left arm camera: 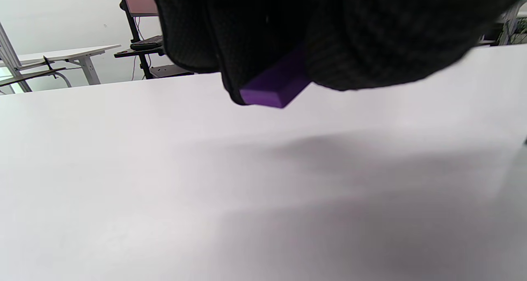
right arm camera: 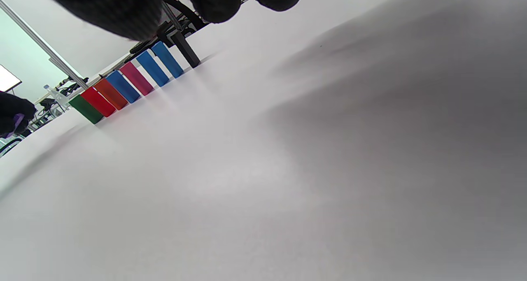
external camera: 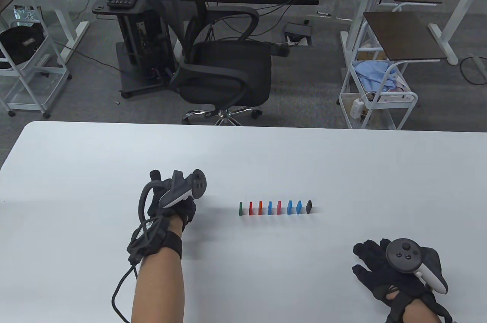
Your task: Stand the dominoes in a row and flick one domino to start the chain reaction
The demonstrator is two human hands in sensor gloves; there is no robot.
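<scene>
A white desk (external camera: pixel 95 171) fills the lower frame, with an office chair (external camera: pixel 224 72) and carts behind it. The left hand (external camera: pixel 173 201), lower centre-left, has its fingers curled round a purple domino (left arm camera: pixel 273 87), clear of the surface with one end poking down-left in the wrist view. The right hand (external camera: pixel 384 266), lower right, rests with fingers spread, holding nothing. Eight dominoes (external camera: pixel 276 207) stand upright in a left-to-right row at centre, broad faces along the line. Setting the purple one beside the green domino (external camera: pixel 241 208) risks a nudge that topples the row early.
</scene>
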